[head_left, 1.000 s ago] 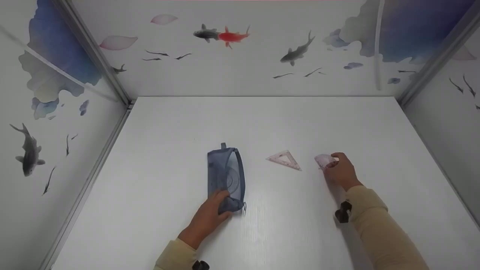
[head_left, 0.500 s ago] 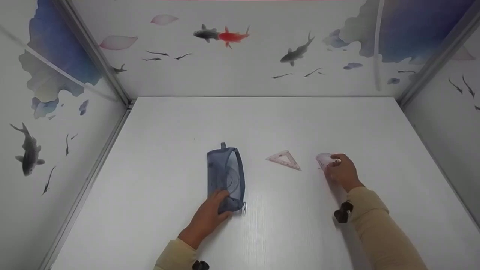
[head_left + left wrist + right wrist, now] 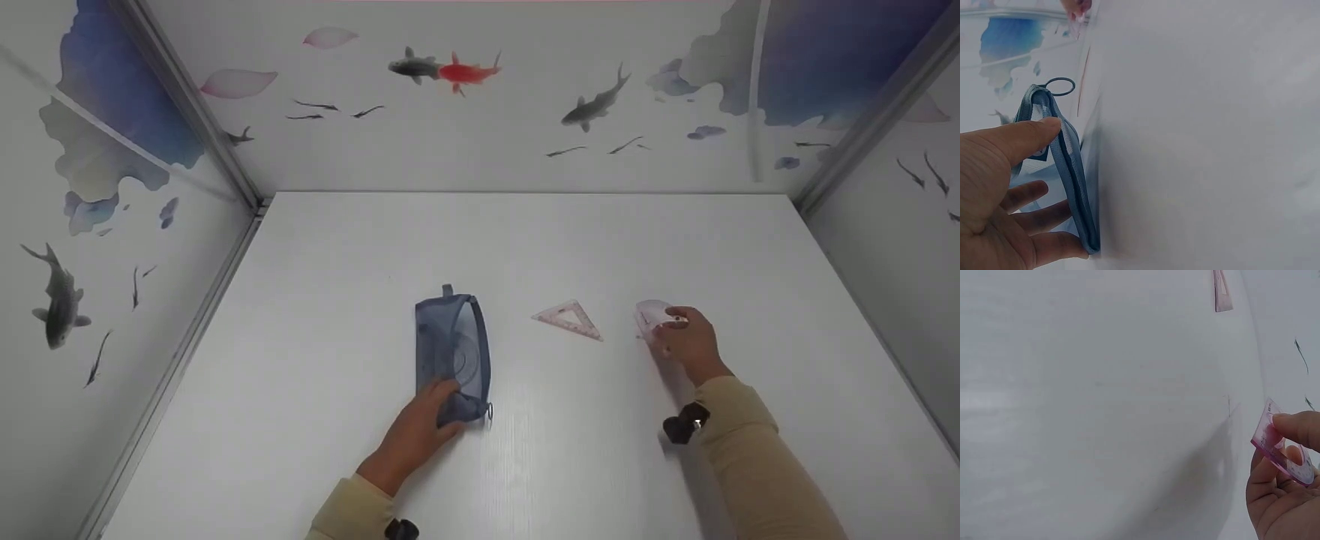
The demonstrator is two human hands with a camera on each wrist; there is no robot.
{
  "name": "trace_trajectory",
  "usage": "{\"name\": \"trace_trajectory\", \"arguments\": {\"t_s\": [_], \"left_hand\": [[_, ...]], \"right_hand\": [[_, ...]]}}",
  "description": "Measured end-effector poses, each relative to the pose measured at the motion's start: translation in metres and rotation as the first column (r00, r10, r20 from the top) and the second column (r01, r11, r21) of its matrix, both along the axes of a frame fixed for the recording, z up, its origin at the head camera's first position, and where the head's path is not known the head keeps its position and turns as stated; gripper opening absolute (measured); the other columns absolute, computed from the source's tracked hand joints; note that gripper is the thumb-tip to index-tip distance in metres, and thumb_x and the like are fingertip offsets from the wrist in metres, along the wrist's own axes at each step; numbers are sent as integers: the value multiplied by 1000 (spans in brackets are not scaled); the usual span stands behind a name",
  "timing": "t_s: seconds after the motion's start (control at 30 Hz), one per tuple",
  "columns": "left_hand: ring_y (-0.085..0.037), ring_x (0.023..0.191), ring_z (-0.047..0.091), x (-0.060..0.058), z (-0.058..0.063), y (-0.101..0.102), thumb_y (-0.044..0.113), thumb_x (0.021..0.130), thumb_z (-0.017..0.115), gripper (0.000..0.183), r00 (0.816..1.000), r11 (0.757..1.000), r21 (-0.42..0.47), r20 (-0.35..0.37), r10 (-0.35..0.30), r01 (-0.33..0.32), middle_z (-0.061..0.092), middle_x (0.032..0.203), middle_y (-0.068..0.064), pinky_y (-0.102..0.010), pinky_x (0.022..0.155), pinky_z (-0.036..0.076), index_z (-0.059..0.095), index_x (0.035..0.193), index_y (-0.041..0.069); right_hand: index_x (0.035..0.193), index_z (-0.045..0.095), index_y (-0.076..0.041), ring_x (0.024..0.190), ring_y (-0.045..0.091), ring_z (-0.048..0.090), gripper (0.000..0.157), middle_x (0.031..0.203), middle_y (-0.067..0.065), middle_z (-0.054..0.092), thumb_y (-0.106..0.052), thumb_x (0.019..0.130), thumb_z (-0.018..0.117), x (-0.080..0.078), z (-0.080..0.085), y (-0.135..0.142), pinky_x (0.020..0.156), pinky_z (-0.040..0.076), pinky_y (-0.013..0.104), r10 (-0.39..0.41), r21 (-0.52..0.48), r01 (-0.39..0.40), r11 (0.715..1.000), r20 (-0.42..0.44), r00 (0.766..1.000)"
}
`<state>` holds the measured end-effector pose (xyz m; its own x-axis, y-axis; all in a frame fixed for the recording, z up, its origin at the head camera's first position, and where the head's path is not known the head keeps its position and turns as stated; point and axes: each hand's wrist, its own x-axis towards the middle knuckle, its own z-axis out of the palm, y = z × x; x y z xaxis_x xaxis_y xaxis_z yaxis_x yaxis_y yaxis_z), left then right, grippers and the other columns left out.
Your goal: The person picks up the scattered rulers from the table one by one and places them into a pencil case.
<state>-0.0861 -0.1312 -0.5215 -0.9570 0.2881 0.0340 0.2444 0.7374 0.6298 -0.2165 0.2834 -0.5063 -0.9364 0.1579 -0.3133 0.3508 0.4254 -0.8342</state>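
Observation:
My left hand [image 3: 411,436] grips the near end of a blue see-through zip pencil case [image 3: 433,337] lying on the white table. In the left wrist view, the thumb [image 3: 1039,134] is on one side of its zip edge, with fingers spread under the other. A ring [image 3: 1061,86] hangs at that end of the case. Off to the right, my right hand [image 3: 691,346] pinches a clear pink protractor [image 3: 649,316] between thumb and fingers, held tilted; its shadow falls on the table in the right wrist view. Between the two lies a clear pink set square [image 3: 550,317].
White walls [image 3: 495,142] painted with fish and blue blots enclose the table [image 3: 360,247] at the back and both sides. A grey metal strip [image 3: 184,112] runs up the back left corner. A black wrist camera [image 3: 684,424] sits on the right sleeve.
My right hand has moved slightly right, and the protractor in it has turned and tipped up a little. The left hand, pencil case and set square stay in place.

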Motion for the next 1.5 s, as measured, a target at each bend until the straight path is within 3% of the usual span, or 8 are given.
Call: {"name": "trace_trajectory", "arguments": {"t_s": [0.23,0.47,0.8,1.0,1.3,1.5], "left_hand": [[-39,123,51,-1,0,0,12,84,75,55,1000,1000,-11,-6,0,0,49,136,-22,-51,99,46,49,131,7],[-39,124,50,-1,0,1,12,84,75,55,1000,1000,-9,2,4,-4,49,137,-22,-51,99,46,49,132,7],[-40,125,50,0,1,1,12,83,75,55,1000,1000,-12,-4,9,-9,48,137,-23,-51,101,45,49,132,7],[-41,125,49,-1,0,0,14,84,75,55,1000,1000,-6,-1,13,-13,47,138,-23,-52,102,44,49,132,7],[-39,125,50,0,0,1,13,84,75,56,1000,1000,7,8,13,-13,48,138,-21,-51,102,44,49,133,7],[-40,126,49,0,3,2,14,85,74,55,1000,1000,9,21,18,-18,47,139,-21,-52,102,44,48,133,8]], "right_hand": [[143,34,2,90,9,55,55,128,19,48,-14,94,57,4,2,-3,73,51,20,-35,-75,33,997,-27,999],[144,33,0,103,18,54,56,135,22,45,-17,96,56,8,4,-10,81,50,22,-30,-96,27,995,-28,999],[144,34,0,104,21,54,55,133,20,47,-16,97,57,12,15,-27,89,49,31,-30,-93,27,995,-34,999],[143,37,-2,106,25,54,53,129,18,50,-15,96,58,11,18,-37,86,49,27,-54,-106,51,993,-31,998],[144,36,-3,110,27,52,54,131,18,48,-15,96,57,12,18,-50,91,48,30,-87,-146,83,986,-15,996],[143,38,-2,102,23,54,53,120,14,53,-12,95,59,13,19,-58,85,49,30,-113,-170,106,980,-30,993]]}}
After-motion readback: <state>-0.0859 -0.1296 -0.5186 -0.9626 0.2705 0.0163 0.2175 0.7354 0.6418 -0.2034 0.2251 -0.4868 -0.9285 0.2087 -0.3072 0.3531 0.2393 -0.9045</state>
